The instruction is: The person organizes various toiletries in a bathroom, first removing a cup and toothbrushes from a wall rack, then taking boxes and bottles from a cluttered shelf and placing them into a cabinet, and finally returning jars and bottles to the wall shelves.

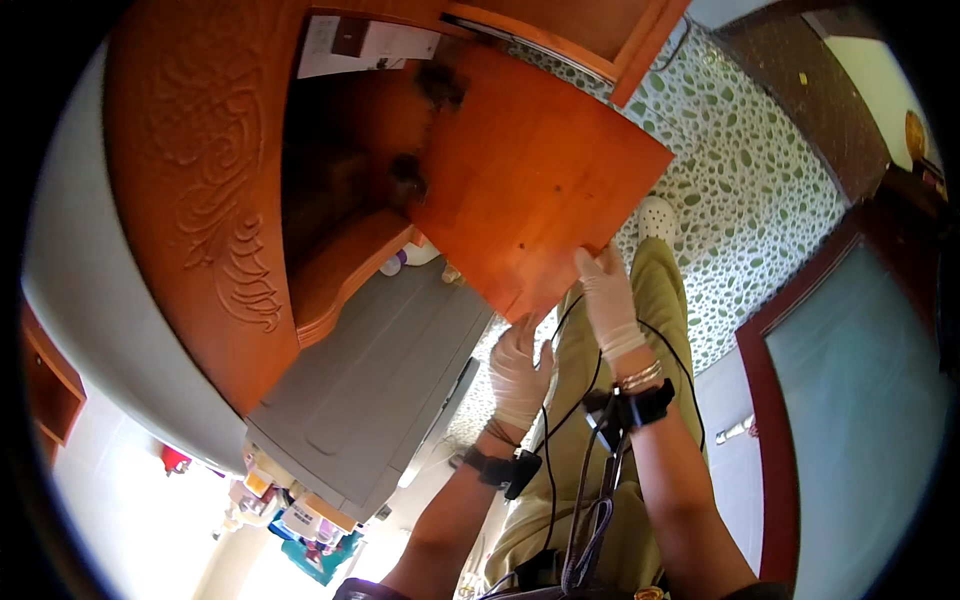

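An orange-brown wooden cabinet door (545, 170) stands swung out from the dark opening of a carved wooden cabinet (215, 180), with two dark hinges (408, 178) along its inner side. Both my hands wear thin whitish gloves. My right hand (608, 300) is at the door's near edge, thumb and fingers closing on it. Beside the door's lower corner is my left hand (520, 372); its fingertips reach the corner, and the thumb stands apart from the stretched fingers. The far side of the door is hidden from view.
Below the cabinet opening lies a flat grey appliance top (370, 380). The floor (740, 170) has a green-and-white pebble pattern. A frosted panel in a dark red frame (785, 480) is at right. Packages (305, 520) sit at lower left. Black cables (553, 470) hang across my legs.
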Tool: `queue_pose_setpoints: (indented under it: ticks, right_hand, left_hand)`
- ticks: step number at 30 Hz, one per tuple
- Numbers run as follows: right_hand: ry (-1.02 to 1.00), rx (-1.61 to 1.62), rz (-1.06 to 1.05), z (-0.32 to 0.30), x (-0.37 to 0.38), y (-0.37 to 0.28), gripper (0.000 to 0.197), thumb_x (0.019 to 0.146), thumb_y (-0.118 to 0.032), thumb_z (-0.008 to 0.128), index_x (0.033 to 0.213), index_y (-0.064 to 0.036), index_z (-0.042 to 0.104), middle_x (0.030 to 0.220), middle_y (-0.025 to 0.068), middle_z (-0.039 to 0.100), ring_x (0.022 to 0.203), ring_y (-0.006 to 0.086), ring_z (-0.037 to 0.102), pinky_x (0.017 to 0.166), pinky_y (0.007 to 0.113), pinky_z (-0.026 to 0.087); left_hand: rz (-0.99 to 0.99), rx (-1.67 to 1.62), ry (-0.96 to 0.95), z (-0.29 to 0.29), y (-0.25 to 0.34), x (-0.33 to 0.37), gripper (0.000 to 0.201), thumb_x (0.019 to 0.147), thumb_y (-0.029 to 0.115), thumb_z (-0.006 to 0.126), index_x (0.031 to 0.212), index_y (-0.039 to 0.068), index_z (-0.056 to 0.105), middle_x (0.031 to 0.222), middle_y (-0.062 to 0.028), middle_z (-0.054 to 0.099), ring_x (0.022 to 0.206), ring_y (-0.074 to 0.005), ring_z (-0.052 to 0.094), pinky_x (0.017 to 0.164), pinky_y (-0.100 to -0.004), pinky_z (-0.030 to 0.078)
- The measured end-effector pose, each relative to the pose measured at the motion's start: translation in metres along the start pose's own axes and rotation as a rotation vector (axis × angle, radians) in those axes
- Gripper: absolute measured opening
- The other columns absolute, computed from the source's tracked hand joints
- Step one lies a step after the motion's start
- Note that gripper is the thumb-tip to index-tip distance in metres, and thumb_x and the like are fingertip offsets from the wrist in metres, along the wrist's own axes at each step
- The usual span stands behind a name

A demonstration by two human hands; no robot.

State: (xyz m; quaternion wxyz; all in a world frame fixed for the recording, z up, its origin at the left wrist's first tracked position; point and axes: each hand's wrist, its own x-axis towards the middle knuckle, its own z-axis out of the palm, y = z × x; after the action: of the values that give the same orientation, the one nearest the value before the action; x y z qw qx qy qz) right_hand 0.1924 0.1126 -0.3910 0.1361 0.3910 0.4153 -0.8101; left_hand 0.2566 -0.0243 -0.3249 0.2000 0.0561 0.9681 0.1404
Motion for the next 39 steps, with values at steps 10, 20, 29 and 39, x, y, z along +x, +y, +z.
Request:
queue_pose_setpoints:
  ticks: [10,20,29,39]
  right_hand:
    - [0.097,0.11,0.442,-0.072,0.099,0.055,0.03,0.088,-0.013,0.058,0.116,-0.0044,0.051,0.11,0.006,0.058,0.1,0.0197,0.057,0.087,0.03,0.047]
    - [0.231,-0.361,0.599,-0.091,0.075,0.037,0.033,0.092,-0.014,0.054,0.122,-0.004,0.047,0.108,0.0095,0.057,0.097,0.024,0.058,0.089,0.036,0.048]
    - [0.018,-0.855,0.335,-0.075,0.007,-0.077,0.026,0.087,-0.029,0.066,0.098,-0.0078,0.057,0.071,-0.0017,0.049,0.053,0.0088,0.044,0.047,0.025,0.033]
    - [-0.379,-1.374,0.061,0.004,-0.101,-0.195,0.052,0.091,-0.047,0.056,0.058,-0.009,0.047,0.053,-0.0013,0.038,0.05,0.0119,0.036,0.051,0.03,0.03]
  left_hand:
    - [-0.242,-0.218,-0.203,0.015,0.031,-0.014,0.055,0.08,0.024,0.064,0.129,0.004,0.05,0.128,-0.0091,0.051,0.116,-0.0274,0.05,0.1,-0.0404,0.04]
    - [-0.541,-0.305,-0.408,-0.008,0.028,-0.03,0.039,0.09,0.033,0.054,0.116,0.004,0.061,0.113,-0.0159,0.062,0.103,-0.0325,0.059,0.094,-0.0384,0.046]
    - [-0.265,-0.069,-0.397,-0.1,0.061,-0.046,0.031,0.086,0.031,0.049,0.088,0.004,0.064,0.079,-0.0179,0.066,0.073,-0.0358,0.065,0.065,-0.0458,0.053]
    - [-0.334,0.02,-0.207,-0.209,0.048,-0.178,0.029,0.088,0.028,0.05,0.078,0.006,0.066,0.075,-0.0089,0.064,0.074,-0.025,0.064,0.061,-0.0385,0.049]
